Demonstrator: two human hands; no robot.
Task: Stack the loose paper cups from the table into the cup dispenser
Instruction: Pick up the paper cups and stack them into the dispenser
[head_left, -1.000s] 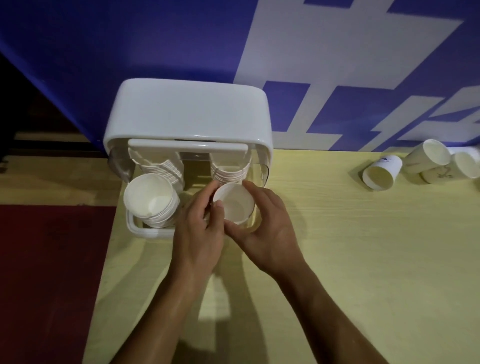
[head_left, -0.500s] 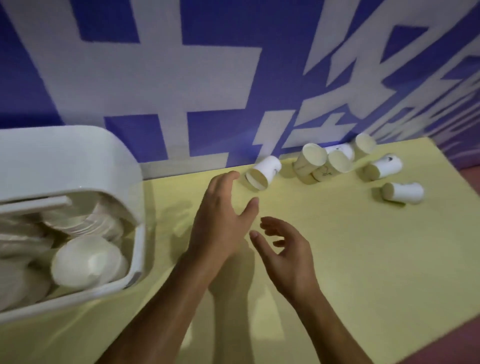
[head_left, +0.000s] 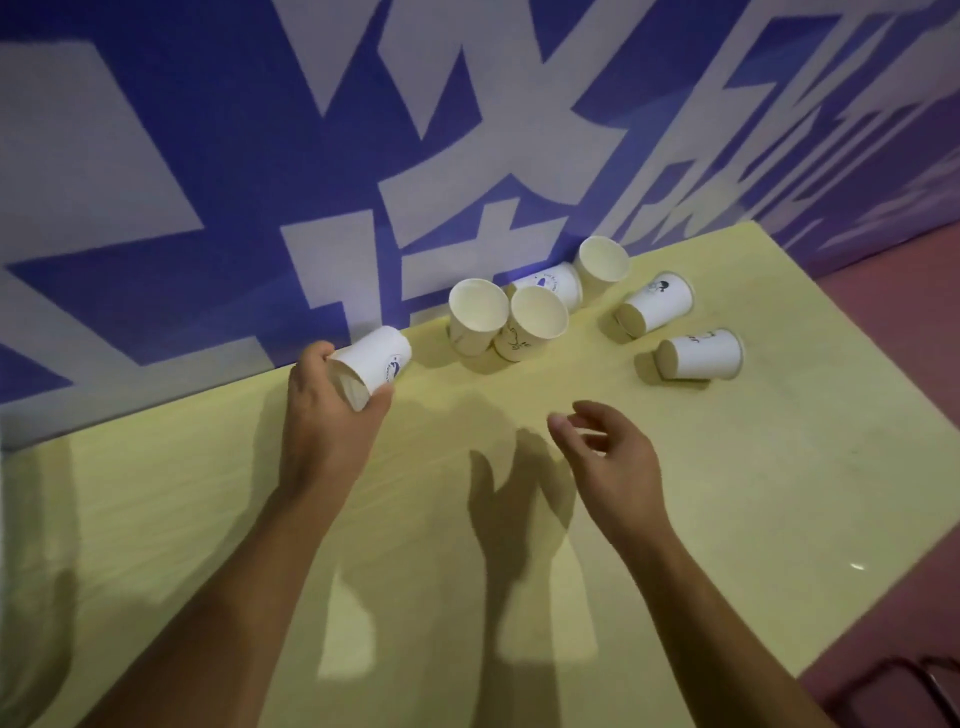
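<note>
Left hand (head_left: 327, 415) grips one printed paper cup (head_left: 376, 358); right hand (head_left: 613, 462) hovers loosely open, empty; squeeze lightly, lest it crumple.

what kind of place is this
Probably a drinks corner at an event or office: a pale yellow table against a blue banner wall with big white lettering, printed paper cups lying loose on it.

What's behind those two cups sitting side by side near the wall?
A printed cup lies on its side behind the two cups, with the blue-and-white wall beyond. Part of it is hidden by them.
</note>
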